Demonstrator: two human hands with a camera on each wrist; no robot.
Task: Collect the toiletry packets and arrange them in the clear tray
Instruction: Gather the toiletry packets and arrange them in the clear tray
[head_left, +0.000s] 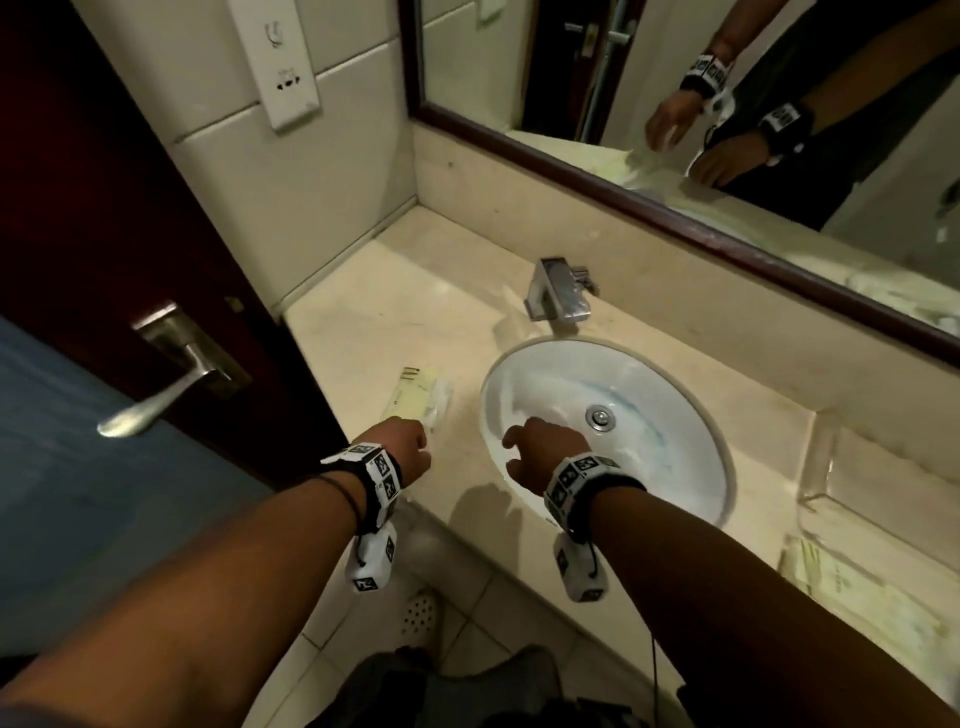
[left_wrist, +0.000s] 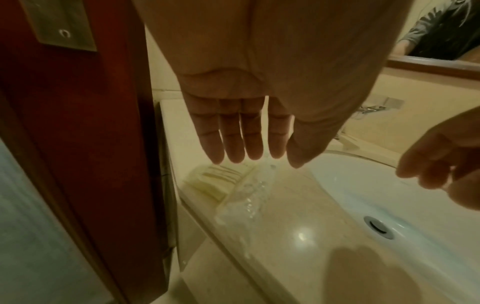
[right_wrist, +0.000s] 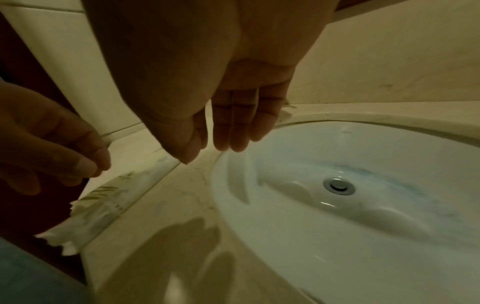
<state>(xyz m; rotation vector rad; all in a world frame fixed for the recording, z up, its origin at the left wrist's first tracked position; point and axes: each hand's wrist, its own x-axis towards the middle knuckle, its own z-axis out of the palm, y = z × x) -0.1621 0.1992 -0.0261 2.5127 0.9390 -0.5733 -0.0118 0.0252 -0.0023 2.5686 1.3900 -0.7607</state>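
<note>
1. Head view shows a yellow packet (head_left: 417, 392) lying flat on the desk (head_left: 363, 322), just left of the white sink (head_left: 691, 452) and near the desk's front edge.
2. The left hand (head_left: 402, 449) hangs right above the near end of that packet. Its fingers are straight and spread a little, and it holds nothing.
3. The right hand (head_left: 543, 452) floats over the left rim of the sink. Its fingers are loose and it holds nothing too.
4. The clear tray (head_left: 883, 499) sits far off on the right side of the desk. More packets (head_left: 852, 592) lie just in front of it.
5. I think the step now is to pick up the packet on the left.
6. To do it well, lower the left hand, slide the fingertips under the packet's thin edge, and pinch it with the thumb.
7. The packet is flat and looks slippery, so pinch it firmly. Be careful not to push it off the edge.
</note>
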